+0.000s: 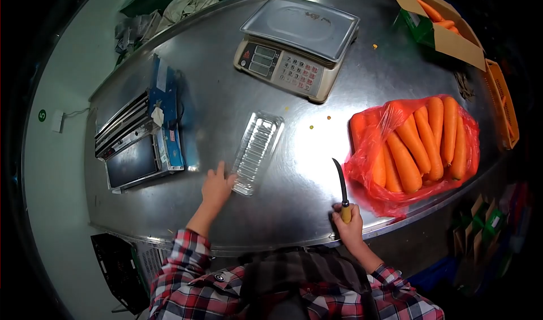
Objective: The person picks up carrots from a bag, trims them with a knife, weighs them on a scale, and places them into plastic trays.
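Observation:
My left hand [218, 185] is at the lower left side of a clear plastic tray [258, 153], fingers apart and the thumb right at the tray's edge. The tray is long and ribbed and lies on the steel table. In my right hand [349, 221] is a knife [342, 181] with a yellow handle, gripped near the table's front edge. Its dark, curved blade points away from me. Right of the knife sits a red plastic bag [378, 198], open at the top, holding several large carrots [403, 160].
A weighing scale [294, 71] with a metal pan stands at the back middle. A blue and black wrapping machine [138, 133] is at the left. Back right, a cardboard box [458, 46] holds carrots, beside an orange crate [502, 105]. Small scraps dot the steel table [220, 94].

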`<action>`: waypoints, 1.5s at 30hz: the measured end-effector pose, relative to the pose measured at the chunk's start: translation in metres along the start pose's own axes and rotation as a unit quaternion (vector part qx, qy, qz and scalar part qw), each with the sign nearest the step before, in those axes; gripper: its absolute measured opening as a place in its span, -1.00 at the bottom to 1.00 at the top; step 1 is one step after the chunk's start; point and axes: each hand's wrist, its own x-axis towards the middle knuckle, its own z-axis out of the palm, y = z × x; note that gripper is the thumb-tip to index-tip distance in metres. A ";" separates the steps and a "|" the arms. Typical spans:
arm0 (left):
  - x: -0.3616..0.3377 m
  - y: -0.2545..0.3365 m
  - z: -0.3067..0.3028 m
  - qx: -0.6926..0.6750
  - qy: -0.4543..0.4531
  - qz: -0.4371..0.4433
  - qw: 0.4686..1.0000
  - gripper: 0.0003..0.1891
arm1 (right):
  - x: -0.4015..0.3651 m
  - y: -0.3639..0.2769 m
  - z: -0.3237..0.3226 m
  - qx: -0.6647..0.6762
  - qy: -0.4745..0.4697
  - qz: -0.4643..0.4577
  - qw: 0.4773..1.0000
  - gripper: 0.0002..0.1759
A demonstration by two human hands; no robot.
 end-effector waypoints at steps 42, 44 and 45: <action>-0.075 0.013 0.066 -0.158 0.033 0.390 0.906 -0.68 | 0.134 -0.092 0.083 -0.085 0.017 -0.186 0.979 -0.76; -0.065 0.032 0.054 -0.240 0.142 0.387 0.879 -0.60 | 0.138 -0.120 0.084 -0.107 -0.006 -0.213 0.971 -0.76; -0.065 0.031 0.038 -0.266 0.115 0.315 0.904 -0.57 | 0.137 -0.133 0.088 -0.108 -0.046 -0.230 0.966 -0.73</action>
